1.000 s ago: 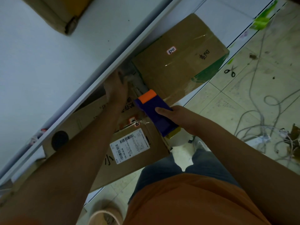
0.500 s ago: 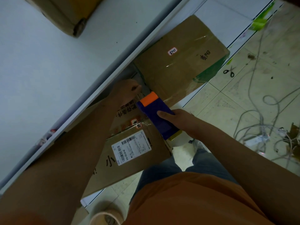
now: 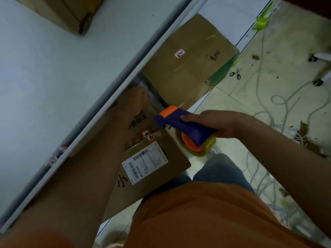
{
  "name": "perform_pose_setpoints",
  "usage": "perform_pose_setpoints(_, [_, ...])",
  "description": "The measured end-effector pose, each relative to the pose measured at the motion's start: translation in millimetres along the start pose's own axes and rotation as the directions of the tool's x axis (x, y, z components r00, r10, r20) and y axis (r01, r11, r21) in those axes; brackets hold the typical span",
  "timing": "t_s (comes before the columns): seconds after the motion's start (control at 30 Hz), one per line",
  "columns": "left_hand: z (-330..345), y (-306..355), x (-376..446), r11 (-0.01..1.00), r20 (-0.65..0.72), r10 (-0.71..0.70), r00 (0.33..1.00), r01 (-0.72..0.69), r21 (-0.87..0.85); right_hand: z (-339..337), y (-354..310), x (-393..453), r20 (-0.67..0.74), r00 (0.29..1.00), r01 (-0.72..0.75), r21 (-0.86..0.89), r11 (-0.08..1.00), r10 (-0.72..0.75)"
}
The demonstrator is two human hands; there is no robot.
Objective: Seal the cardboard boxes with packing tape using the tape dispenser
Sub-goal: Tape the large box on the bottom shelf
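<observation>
A cardboard box with a white shipping label (image 3: 148,169) lies on the floor, partly under a white table (image 3: 53,68). My right hand (image 3: 218,122) grips a purple and orange tape dispenser (image 3: 184,127) over the box's far right edge; its tape roll shows below the handle. My left hand (image 3: 133,99) reaches to the box's far end by the table edge, fingers curled near a strip of clear tape; what it holds is unclear. A second, taped cardboard box (image 3: 189,63) lies just beyond.
Another box (image 3: 59,13) sits on the table top at upper left. Scissors (image 3: 236,73) lie on the tiled floor right of the far box. Tangled white cables (image 3: 279,111) cover the floor at right. A chair caster (image 3: 318,82) shows far right.
The dispenser has tilted, turning its roll side up and swinging its nose left. My left hand drew back from under the table edge and curled its fingers.
</observation>
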State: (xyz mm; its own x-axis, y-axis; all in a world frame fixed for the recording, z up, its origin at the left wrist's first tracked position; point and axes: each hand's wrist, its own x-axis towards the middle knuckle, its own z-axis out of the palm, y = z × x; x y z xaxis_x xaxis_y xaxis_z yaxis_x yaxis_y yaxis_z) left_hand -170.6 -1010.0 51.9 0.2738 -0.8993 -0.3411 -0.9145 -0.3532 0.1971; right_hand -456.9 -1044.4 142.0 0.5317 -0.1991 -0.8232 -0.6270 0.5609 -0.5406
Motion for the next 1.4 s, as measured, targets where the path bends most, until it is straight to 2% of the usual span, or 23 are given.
perform_pose_setpoints(0.07, [3, -2, 2, 1.0, 0.007, -0.007, 1.0, 0.007, -0.002, -2, 21, -16, -0.031, 0.997, -0.065, -0.034, 0.997, 0.064])
perform_pose_setpoints(0.17, [2, 2, 3, 0.999, -0.038, 0.003, 0.999, -0.004, -0.033, 7, 40, -30, -0.041, 0.996, -0.078, 0.111, 0.991, 0.083])
perform_pose_setpoints(0.23, [1, 4, 2, 1.0, -0.101, 0.003, 0.995, -0.004, -0.003, 20, 44, -28, -0.064, 0.995, -0.07, 0.056, 0.996, 0.074])
perform_pose_setpoints(0.33, [-3, 7, -2, 0.998, -0.116, 0.01, 0.993, -0.004, 0.057, 33, 51, -28, -0.1, 0.993, -0.06, -0.023, 0.998, 0.057])
perform_pose_setpoints(0.43, [-2, 10, 2, 0.996, -0.088, -0.059, 0.994, 0.065, 0.068, 29, 68, -42, -0.063, 0.994, -0.093, 0.022, 0.995, 0.094])
perform_pose_setpoints(0.5, [-1, 11, 4, 0.993, -0.06, -0.106, 0.993, 0.109, 0.044, 25, 82, -45, -0.063, 0.99, -0.13, -0.015, 0.991, 0.128])
perform_pose_setpoints(0.57, [3, 4, 5, 0.999, -0.056, -0.017, 0.998, 0.019, 0.031, 24, 91, -40, -0.089, 0.988, -0.13, -0.017, 0.991, 0.128])
perform_pose_setpoints(0.63, [1, -2, 3, 0.996, -0.004, 0.071, 0.997, -0.071, 0.056, 27, 95, -35, -0.105, 0.987, -0.113, 0.065, 0.991, 0.119])
perform_pose_setpoints(0.77, [-1, 4, -3, 0.987, 0.036, 0.033, 0.999, -0.039, 0.155, 32, 101, -45, -0.102, 0.99, -0.075, 0.183, 0.98, 0.095])
perform_pose_setpoints(0.93, [-4, 15, -22, 0.995, 0.048, 0.0, 0.999, -0.005, 0.103, 33, 109, -66, -0.078, 0.996, -0.016, 0.324, 0.946, 0.043])
perform_pose_setpoints(1.2, [-1, 10, -17, 0.992, 0.053, 0.031, 0.998, -0.037, 0.119, 57, 114, -45, -0.07, 0.992, -0.085, 0.239, 0.967, 0.104])
perform_pose_setpoints(1.3, [-5, 20, -35, 0.963, 0.019, 0.125, 0.992, -0.126, 0.24, 49, 114, -46, -0.063, 0.99, -0.114, 0.18, 0.977, 0.127])
perform_pose_setpoints(1.4, [11, 37, -77, 0.844, 0.055, 0.401, 0.914, -0.392, 0.367, 41, 119, -50, -0.077, 0.982, -0.163, 0.1, 0.982, 0.171])
